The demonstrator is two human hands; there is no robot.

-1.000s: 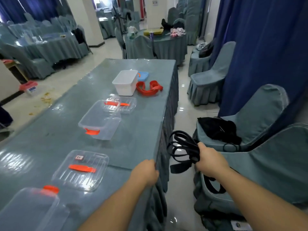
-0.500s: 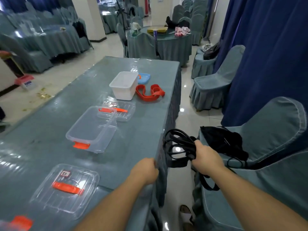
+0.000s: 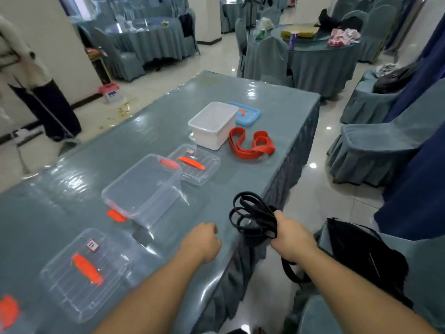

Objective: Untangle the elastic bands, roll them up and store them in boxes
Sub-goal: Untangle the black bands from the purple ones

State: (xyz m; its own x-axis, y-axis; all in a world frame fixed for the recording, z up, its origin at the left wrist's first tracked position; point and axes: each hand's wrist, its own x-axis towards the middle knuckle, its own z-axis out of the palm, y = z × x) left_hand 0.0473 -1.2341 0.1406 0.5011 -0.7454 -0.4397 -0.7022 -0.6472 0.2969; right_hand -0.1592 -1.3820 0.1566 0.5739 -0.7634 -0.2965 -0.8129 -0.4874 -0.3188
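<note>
The right hand [image 3: 292, 239] kept a closed grip around a tangled bundle of black elastic bands [image 3: 252, 216], held over the near right edge of the bench [image 3: 168, 131], with one loop hanging below the wrist. The left hand [image 3: 201, 242] hovered low over the bench as a curled fist gripping nothing. Ahead stood a clear box [image 3: 144, 189] with orange latches, clear lids [image 3: 195, 163] beyond it and nearer (the near lid [image 3: 84, 273] lay left of the forearm). Farther off sat a white box [image 3: 214, 124], a blue lid [image 3: 248, 115] behind it, and a red band [image 3: 251, 143] just beside it. A black bag [image 3: 361, 251] lay on the covered chair [image 3: 428, 256] at right.
</note>
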